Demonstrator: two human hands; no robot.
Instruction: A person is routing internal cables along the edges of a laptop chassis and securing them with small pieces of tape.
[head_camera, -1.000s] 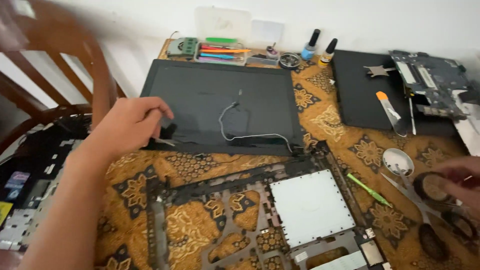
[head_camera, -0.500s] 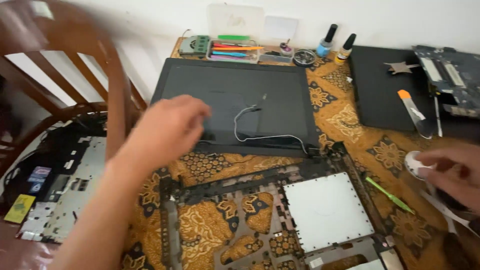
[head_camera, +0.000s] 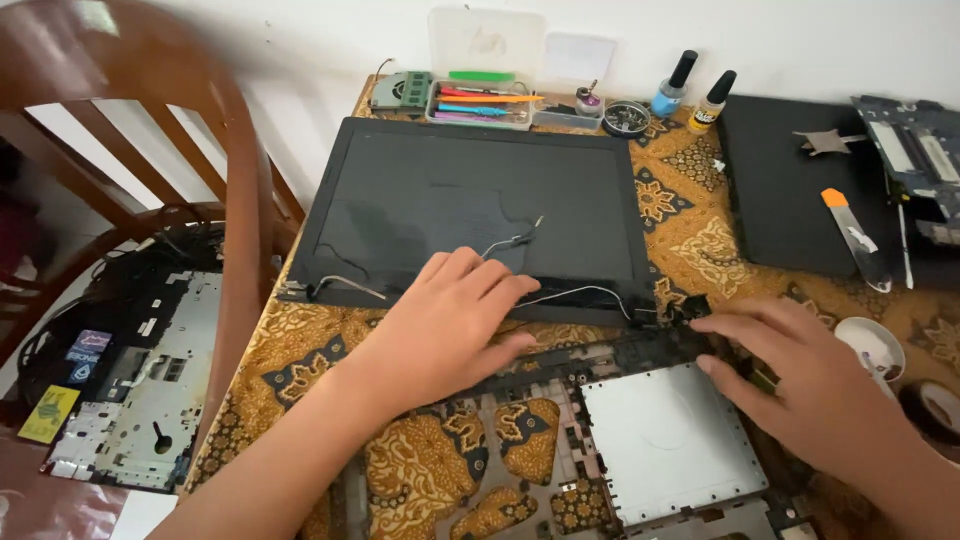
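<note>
Head view: the left hand (head_camera: 450, 325) lies palm down across the lower edge of the black laptop screen panel (head_camera: 470, 200), its fingers (head_camera: 490, 285) spread flat and loosely open, gripping nothing. The panel lies face up on the worktop (head_camera: 690, 225), which is covered by a brown patterned cloth, and it sits just behind the stripped laptop base frame (head_camera: 560, 440). The right hand (head_camera: 800, 375) rests at the frame's upper right corner, near the panel's hinge end (head_camera: 685, 310); its fingers (head_camera: 735, 325) are extended and slightly curled, and whether they pinch anything cannot be told.

Thin loose cables (head_camera: 520, 238) run over the panel right beside the left fingertips, and another wire (head_camera: 580, 292) trails along the bottom edge toward the hinge. The likely trouble: pressing or sliding the left palm could snag or pinch these leads, or load the panel face. A tug at the hinge corner while the wire is still attached could tear it.

Close to the right wrist sits a small white dish (head_camera: 872, 345); a careless sweep could knock it. Two small bottles (head_camera: 695, 92) stand upright at the back, well apart from both hands.
</note>
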